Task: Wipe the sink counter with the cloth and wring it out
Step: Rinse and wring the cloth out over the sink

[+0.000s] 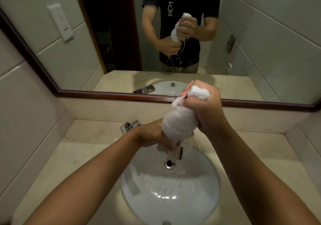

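Wringing is what is being done here: the white terry cloth (179, 120) is twisted into a tight roll and held slanted above the round white ceramic basin (171, 181), directly over the chrome drain (169, 164). The upper end of the roll is clenched in the right hand (206, 110), whose grip is wrapped fully round it, a tuft of cloth poking out above the fist. The lower end is grasped by the left hand (154, 136), fingers curled round the fabric just above the drain. Thin streams of water are seen falling from the lower end into the basin, and droplets are scattered across the bowl's near side.

The chrome tap (129, 126) is partly hidden behind the left wrist, at the back of the basin. The beige stone counter (81, 157) surrounds the basin on every side; whether it has been fully wiped cannot be told from this view. The whole action is doubled in the wood-framed mirror (173, 99) behind the basin.

The wring-out step is judged to be in hand, late in the task. What is called for next, by this reading, is a further counter-twist of the two fists while the roll is kept over the basin, so that run-off is not dropped onto the counter; the squeeze would be finished once the streams thin to drips.
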Available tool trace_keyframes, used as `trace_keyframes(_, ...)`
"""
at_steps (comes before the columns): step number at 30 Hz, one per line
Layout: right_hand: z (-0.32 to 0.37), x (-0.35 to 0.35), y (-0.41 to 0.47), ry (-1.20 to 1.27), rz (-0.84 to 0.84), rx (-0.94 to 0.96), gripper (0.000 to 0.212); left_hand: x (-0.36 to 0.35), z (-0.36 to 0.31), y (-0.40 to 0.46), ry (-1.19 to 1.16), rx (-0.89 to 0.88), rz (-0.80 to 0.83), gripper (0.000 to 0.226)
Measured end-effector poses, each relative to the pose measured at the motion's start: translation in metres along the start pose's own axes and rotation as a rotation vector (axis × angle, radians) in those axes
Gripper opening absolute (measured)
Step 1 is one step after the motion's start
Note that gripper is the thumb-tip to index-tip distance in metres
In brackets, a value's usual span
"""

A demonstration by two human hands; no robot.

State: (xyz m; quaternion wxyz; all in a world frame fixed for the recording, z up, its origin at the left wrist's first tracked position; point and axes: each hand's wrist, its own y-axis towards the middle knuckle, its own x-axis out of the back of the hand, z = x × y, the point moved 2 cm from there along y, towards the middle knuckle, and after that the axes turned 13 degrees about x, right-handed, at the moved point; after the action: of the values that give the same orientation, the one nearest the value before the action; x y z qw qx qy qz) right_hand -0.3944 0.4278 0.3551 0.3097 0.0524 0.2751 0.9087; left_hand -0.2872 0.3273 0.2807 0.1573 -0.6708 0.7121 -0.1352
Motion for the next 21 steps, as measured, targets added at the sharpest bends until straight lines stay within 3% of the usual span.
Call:
trace_keyframes(4, -0.015, 0.008, -0.006, 0.094, -0.085, -0.053, 0.01, 0.001, 0.002, 0.001, -0.002, 0.055, 0.065, 0.061)
trace_keyframes(7, -0.018, 0.005, -0.012, 0.175, -0.064, -0.07, 0.02, -0.002, 0.002, -0.004, 0.062, 0.13, 0.197, 0.045)
trace_keyframes(9, -0.018, 0.004, -0.015, 0.195, -0.024, -0.097, 0.026, -0.002, 0.005, -0.005, 0.075, 0.121, 0.175, 0.031)
trace_keyframes(13, -0.012, 0.014, -0.015, 0.438, -0.032, -0.246, 0.027, 0.002, 0.015, -0.009, 0.186, 0.048, -0.185, 0.036)
trace_keyframes(15, -0.011, 0.02, -0.016, 0.592, -0.125, -0.386, 0.047, 0.001, 0.012, -0.012, 0.324, -0.014, -0.34, 0.054)
trace_keyframes(18, -0.014, 0.029, -0.02, 0.62, -0.228, -0.453, 0.044, 0.001, 0.002, -0.014, 0.576, -0.272, -0.559, 0.043)
trace_keyframes(21, -0.022, 0.038, -0.037, 0.473, -0.259, -0.567, 0.043, 0.008, -0.008, -0.019, 1.01, -0.467, -0.841, 0.035)
